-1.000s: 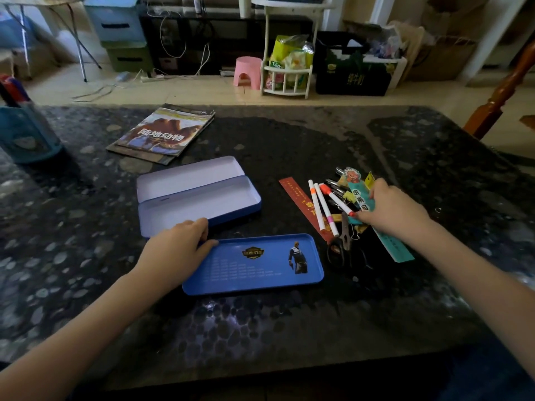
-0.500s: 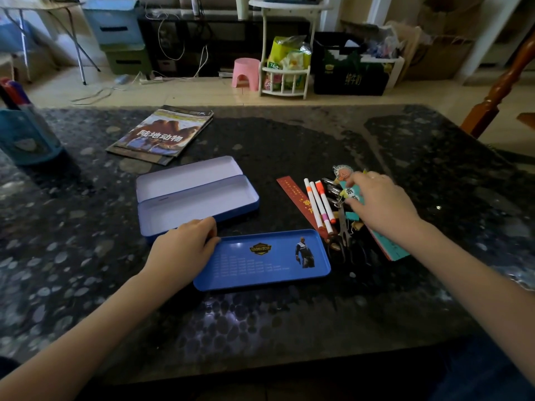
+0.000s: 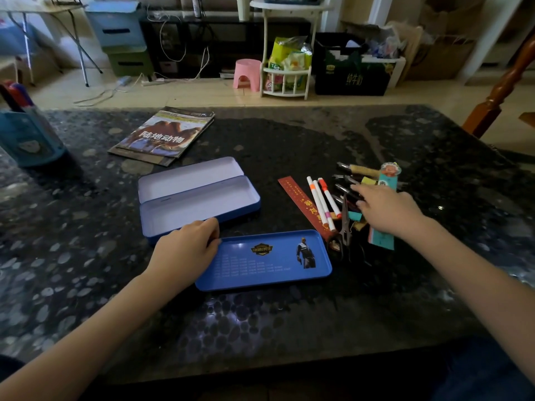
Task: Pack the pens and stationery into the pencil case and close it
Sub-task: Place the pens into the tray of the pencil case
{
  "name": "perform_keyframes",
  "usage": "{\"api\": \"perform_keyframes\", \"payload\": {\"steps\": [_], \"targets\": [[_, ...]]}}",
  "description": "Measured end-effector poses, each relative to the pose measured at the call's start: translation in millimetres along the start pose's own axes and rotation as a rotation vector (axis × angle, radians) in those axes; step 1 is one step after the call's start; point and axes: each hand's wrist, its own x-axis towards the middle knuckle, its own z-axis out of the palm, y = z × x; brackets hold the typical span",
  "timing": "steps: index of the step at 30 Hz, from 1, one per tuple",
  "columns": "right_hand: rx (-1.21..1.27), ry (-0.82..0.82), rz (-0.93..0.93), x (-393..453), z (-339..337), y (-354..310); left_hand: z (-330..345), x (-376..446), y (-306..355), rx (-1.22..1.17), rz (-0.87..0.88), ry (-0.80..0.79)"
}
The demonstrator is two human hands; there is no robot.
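Observation:
An open blue tin pencil case [image 3: 202, 208] lies mid-table, its pale inside bare and its lid [image 3: 188, 178] folded back. In front of it lies a blue inner tray [image 3: 269, 264] with a printed figure. My left hand [image 3: 185, 250] rests on the tray's left end, fingers bent down over it. To the right is a pile of stationery: a red ruler [image 3: 298, 195], three white markers [image 3: 320, 201], small scissors [image 3: 344, 224], several dark pens [image 3: 344, 180] and a teal cartoon-topped ruler [image 3: 388, 178]. My right hand [image 3: 388, 209] lies over the pile, fingers stretched onto the pens.
A book [image 3: 165, 134] lies at the back left of the dark stone table [image 3: 289, 319]. A blue pen holder [image 3: 29, 137] stands at the far left edge. A wooden chair post [image 3: 498, 91] rises past the table's right corner. Floor clutter lies beyond.
My left hand slid the blue tray a little to the right. My right hand shifted up the pile, from the pens' lower ends toward their tips, and its fingers spread out.

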Motion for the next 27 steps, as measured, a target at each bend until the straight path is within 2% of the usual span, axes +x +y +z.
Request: {"api": "perform_keyframes", "payload": {"steps": [9, 13, 17, 24, 27], "targets": [[0.046, 0.038, 0.09, 12, 2, 17, 2, 0, 0, 0.004, 0.004, 0.014], [0.026, 0.15, 0.067, 12, 7, 16, 2, 0, -1, 0.002, 0.01, 0.018], [0.067, 0.167, 0.088, 9, 5, 15, 2, 0, -1, -0.001, 0.012, 0.012], [-0.182, 0.197, 0.054, 5, 0, -2, 3, 0, -1, -0.01, 0.019, 0.02], [-0.156, 0.246, 0.046, 4, 2, 0, 5, 1, -2, -0.037, 0.009, 0.03]]}}
